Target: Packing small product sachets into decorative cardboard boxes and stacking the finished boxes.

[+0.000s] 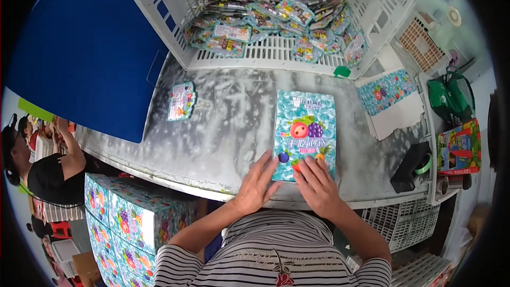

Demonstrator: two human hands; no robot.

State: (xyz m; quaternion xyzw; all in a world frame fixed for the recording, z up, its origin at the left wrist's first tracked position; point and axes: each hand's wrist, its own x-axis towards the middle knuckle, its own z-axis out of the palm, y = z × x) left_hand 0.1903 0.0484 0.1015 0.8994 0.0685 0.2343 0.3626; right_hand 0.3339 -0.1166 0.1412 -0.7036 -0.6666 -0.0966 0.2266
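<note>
A flat teal carton printed with fruit lies on the grey worktable in front of me. Along its lower left edge rests my left hand, fingers stretched out and thumb pointing toward the lower edge. My right hand lies over the carton's lower right part, its open fingers flat on the printed face. Both hands touch the carton; neither is wrapped round it. Farther left on the table is a small fruit-printed pouch, apart from both hands.
At the back, a white plastic crate holds many similar pouches. Flat printed cardboard sheets are stacked at right, near a black tape dispenser. A blue panel borders the left side; packed cartons stand below. Another person is far left.
</note>
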